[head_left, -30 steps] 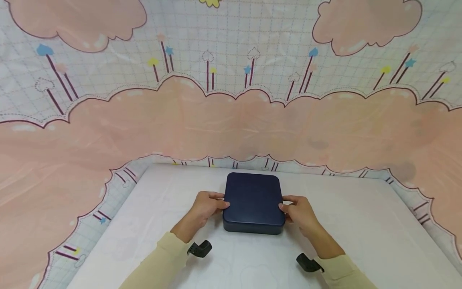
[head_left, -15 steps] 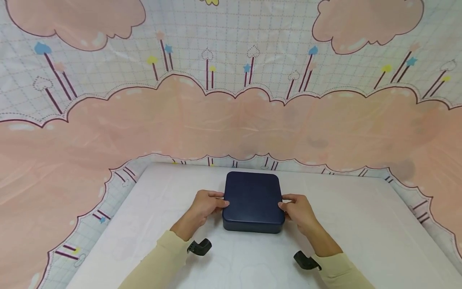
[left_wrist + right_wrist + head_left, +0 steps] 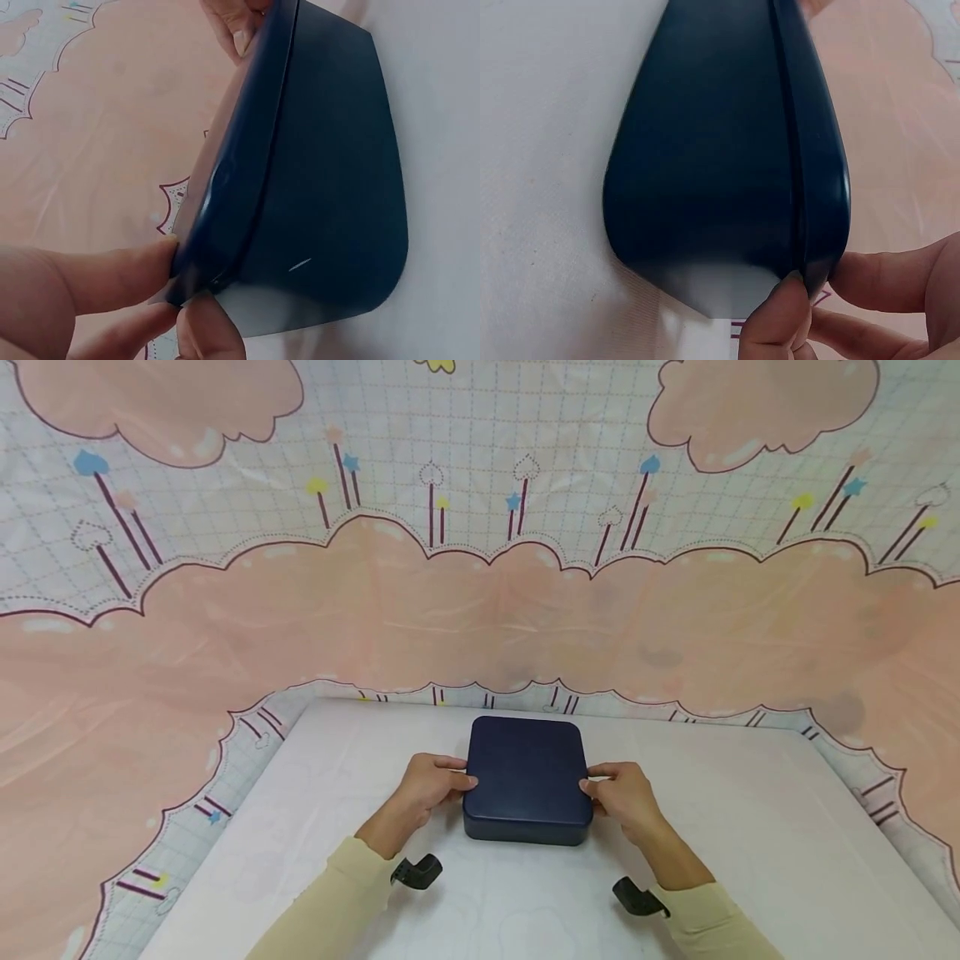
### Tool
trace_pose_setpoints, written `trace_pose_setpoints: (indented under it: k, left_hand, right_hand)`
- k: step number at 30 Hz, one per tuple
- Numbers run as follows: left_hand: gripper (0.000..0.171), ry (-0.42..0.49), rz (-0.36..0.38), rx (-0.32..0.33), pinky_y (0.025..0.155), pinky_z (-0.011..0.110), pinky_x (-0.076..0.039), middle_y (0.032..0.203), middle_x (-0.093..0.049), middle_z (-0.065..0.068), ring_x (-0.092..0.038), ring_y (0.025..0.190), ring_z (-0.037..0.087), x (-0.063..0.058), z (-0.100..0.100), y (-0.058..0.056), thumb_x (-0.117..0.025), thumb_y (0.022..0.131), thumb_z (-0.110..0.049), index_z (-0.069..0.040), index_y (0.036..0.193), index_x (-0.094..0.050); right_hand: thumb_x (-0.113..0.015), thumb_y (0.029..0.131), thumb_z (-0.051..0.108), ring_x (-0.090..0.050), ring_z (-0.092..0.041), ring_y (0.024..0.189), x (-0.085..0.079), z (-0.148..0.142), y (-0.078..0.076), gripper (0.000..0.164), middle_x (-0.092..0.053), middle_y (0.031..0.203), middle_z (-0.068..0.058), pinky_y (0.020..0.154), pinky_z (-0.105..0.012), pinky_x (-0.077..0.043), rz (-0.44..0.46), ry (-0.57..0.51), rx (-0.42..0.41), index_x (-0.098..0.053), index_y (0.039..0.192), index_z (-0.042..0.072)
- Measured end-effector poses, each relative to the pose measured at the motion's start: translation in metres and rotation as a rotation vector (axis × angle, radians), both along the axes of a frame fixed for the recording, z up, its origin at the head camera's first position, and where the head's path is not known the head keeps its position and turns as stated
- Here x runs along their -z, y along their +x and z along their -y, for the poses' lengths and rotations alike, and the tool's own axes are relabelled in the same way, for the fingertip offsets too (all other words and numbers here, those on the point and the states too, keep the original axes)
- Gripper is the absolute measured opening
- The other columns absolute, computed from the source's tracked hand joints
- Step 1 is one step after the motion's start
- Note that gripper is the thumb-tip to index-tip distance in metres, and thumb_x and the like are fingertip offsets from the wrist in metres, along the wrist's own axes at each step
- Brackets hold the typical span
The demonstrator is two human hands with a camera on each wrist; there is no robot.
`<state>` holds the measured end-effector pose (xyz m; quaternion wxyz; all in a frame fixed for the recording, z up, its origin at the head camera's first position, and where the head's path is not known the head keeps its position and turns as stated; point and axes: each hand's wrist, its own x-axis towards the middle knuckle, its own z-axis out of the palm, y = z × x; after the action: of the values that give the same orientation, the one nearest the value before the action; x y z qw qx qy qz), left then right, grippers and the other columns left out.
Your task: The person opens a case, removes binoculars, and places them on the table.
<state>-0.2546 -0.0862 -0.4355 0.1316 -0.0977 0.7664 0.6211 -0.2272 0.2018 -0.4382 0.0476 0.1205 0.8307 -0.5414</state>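
A dark blue box point(image 3: 527, 772) with rounded corners and a fitted lid rests on the white table, in the middle of the head view. On its left side my left hand point(image 3: 423, 789) pinches the lid's edge, thumb on top and fingers at the side. My right hand point(image 3: 622, 797) grips the opposite edge in the same way. Both wrist views show the seam between the lid point(image 3: 247, 157) and the box's lower body point(image 3: 697, 157). In each of them a fingertip sits right at that seam, under the lid's rim. The lid looks seated on the body.
The white tabletop point(image 3: 720, 810) surrounds the box. Behind and beside it hangs a patterned curtain point(image 3: 487, 618) with pink clouds. A black wrist mount point(image 3: 417, 872) shows by the left sleeve, and another black mount point(image 3: 640, 897) by the right.
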Motion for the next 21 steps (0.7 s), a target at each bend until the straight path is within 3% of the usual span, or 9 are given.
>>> trace_pose_setpoints:
  k: [11, 21]
  left_hand:
    - [0.038, 0.076, -0.023, 0.01, 0.065, 0.022, -0.055, 0.101, -0.076, 0.012, -0.063, 0.074, 0.013, -0.014, 0.003, -0.001, -0.079, 0.088, 0.0, 0.002, 0.125, -0.072]
    - [0.038, 0.127, -0.022, 0.017, 0.065, 0.022, -0.057, 0.097, -0.076, 0.01, -0.066, 0.072, 0.012, -0.013, 0.014, 0.002, -0.078, 0.087, 0.002, 0.005, 0.124, -0.071]
  right_hand:
    - [-0.066, 0.097, 0.004, -0.066, -0.012, 0.067, -0.015, -0.002, 0.003, 0.041, -0.074, 0.091, -0.014, 0.066, -0.028, -0.062, -0.034, -0.053, -0.016, -0.061, 0.134, -0.013]
    - [-0.067, 0.097, 0.003, -0.066, -0.009, 0.066, -0.023, 0.004, 0.011, 0.043, -0.073, 0.089, -0.009, 0.062, -0.023, -0.06, -0.049, -0.121, -0.024, -0.06, 0.135, -0.014]
